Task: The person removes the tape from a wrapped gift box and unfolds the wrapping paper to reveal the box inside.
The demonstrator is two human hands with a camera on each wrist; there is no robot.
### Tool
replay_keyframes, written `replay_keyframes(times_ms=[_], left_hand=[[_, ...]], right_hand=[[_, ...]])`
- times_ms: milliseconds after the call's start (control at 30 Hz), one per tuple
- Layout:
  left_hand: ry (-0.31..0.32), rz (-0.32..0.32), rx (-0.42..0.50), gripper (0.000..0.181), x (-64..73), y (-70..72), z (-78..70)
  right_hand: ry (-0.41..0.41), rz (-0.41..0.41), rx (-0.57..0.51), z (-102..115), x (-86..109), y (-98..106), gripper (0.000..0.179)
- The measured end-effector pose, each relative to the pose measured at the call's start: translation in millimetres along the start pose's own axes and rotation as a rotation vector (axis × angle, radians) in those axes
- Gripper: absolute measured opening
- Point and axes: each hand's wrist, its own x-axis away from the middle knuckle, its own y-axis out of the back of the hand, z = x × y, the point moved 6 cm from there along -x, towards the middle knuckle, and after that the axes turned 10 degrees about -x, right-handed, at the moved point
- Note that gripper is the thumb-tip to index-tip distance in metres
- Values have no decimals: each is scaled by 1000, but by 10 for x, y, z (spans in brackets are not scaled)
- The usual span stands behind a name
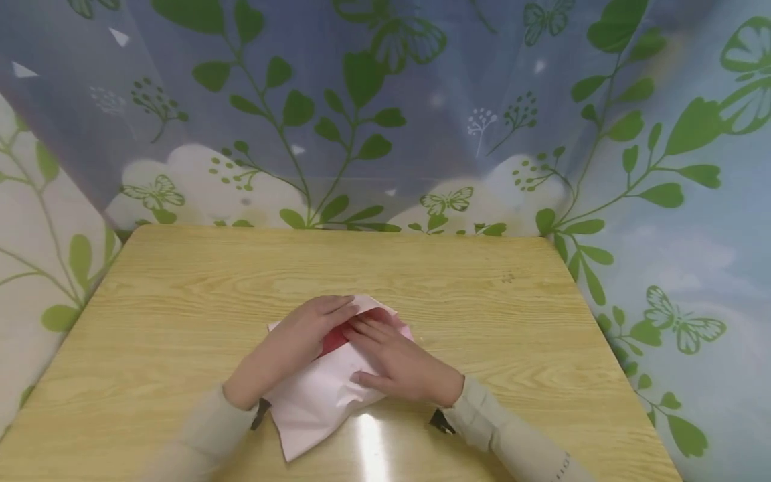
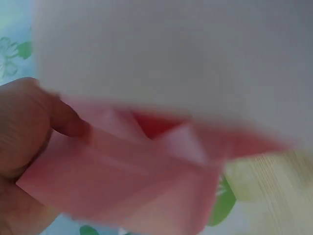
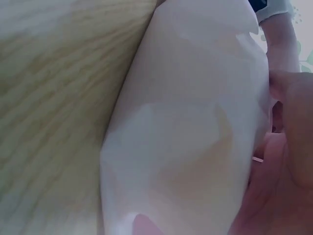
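A crumpled, folded piece of paper (image 1: 322,391) lies on the table, pale pink outside and deeper red-pink inside. Its upper part gapes in a fold between the hands. At the fold's left side my left hand (image 1: 298,341) holds the edge. The left wrist view shows the left thumb (image 2: 68,120) pressing on a pink flap (image 2: 127,171) with the rest of the hand behind it. My right hand (image 1: 406,365) has its fingers extended into the opening, its thumb spread over the outer face. Seen from the right wrist, the paper's pale side (image 3: 186,98) bulges and creases. Whether anything lies inside is hidden.
The wood-grain table (image 1: 482,294) spreads around the paper, with a bright light reflection near its front. A patterned cloth (image 1: 434,120) of leaves and butterflies hangs behind it and along both sides. Long pale sleeves (image 1: 500,422) cover both forearms.
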Motion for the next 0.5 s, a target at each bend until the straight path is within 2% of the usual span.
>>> replay_keyframes(times_ms=[100,233,500], left_hand=[[-97,-58,-78,64,-16,13,52],[-235,-121,-195,64,-38,-1,132],[-502,-172,-460,50,-49,-153,306]], right_hand=[[-15,13,-5,2,18,-1,73],[-41,7,-20,6,48,4,72],[-64,-12,-50,6,109,-22,71]])
